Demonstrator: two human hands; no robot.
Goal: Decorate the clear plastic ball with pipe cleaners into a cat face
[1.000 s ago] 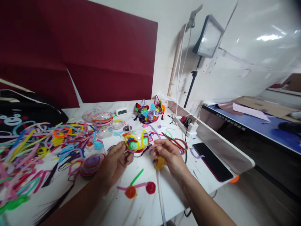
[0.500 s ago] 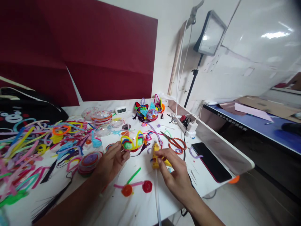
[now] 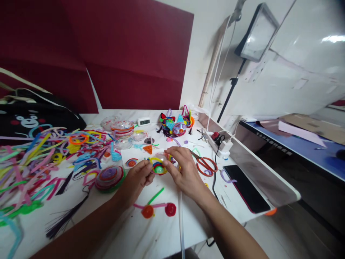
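Between my two hands is a small clear plastic ball decorated with coiled pipe cleaners in yellow, blue, red and green. My left hand pinches its left edge. Curled over its right side, my right hand has its thumb and fingers pressed on it. The yellow glue gun is mostly hidden behind my right hand, and its clear glue stick trails toward the table's front edge. In front of the hands lie an orange coil and a red coil, with a pink and a green pipe cleaner.
Orange-handled scissors and a black phone lie at right, near a power strip. Loose pipe cleaners heap the left side. Finished colourful ornaments and a small clock stand at the back. A round coil-covered disc sits by my left forearm.
My right hand has left the glue gun and come left onto the decorated ball. My left hand still grips it. The whole view has shifted slightly.
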